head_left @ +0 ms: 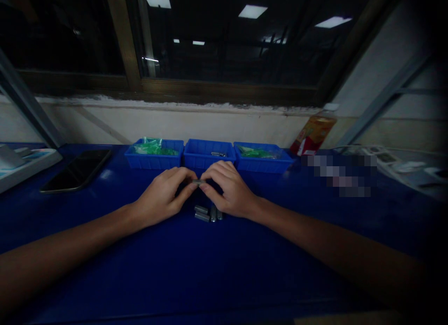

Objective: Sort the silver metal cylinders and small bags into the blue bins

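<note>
one small metal piece [199,181] sits, in the head view, between the fingertips of both hands, raised above the blue table [196,273]. the left hand [159,196] pinches one end between thumb and forefinger; the right hand [233,189] does the same at the other end. both pinches part only by the piece's thickness, while behind them each thumb and forefinger arch around a wide gap. gripping by the ends probably keeps the piece level and easy to turn. at least four more metal cylinders [202,216] lie just below the hands, two crosswise and two pointing toward the wearer, likely grouped for easy reach; whether the right hand touches the nearest is unclear. three blue bins [209,162] stand in a row beyond, the outer two holding green plastic packets [154,148], perhaps lined up to separate their contents.
</note>
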The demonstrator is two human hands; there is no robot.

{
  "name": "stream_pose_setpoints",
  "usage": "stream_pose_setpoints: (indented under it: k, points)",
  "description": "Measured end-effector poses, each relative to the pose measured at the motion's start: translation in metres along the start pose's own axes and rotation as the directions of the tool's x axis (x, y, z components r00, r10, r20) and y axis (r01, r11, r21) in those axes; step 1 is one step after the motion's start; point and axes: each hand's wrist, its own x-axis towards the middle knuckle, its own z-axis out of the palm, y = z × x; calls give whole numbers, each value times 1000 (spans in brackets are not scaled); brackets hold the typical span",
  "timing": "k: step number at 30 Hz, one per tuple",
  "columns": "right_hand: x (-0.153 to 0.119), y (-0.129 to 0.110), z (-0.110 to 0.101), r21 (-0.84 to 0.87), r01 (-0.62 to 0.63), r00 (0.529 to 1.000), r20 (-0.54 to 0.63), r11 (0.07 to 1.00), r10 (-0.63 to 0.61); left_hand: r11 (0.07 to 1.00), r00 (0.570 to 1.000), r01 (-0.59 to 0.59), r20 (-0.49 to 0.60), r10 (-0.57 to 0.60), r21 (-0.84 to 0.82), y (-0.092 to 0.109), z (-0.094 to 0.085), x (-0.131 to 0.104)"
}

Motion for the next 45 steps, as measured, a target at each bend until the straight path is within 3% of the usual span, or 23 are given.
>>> stream_pose_setpoints:
  k: [11, 21, 37, 45]
  points:
    - [0, -3, 0, 0, 33, 999, -18, 999, -33, 999, 997, -12, 72, 10, 41, 0, -1, 2]
    - [1, 1, 4, -35, -4, 998, 60, 999, 7, 1000, 999, -24, 34, 23, 18, 0, 1, 0]
    - [2, -5, 7, -264, -22, 996, 76, 964, 43, 998, 999, -17, 36, 15, 66, 0, 3, 1]
    - [1, -7, 2, -77, -17, 998, 61, 997, 22, 997, 997, 47, 56, -50, 58, 0, 1, 2]
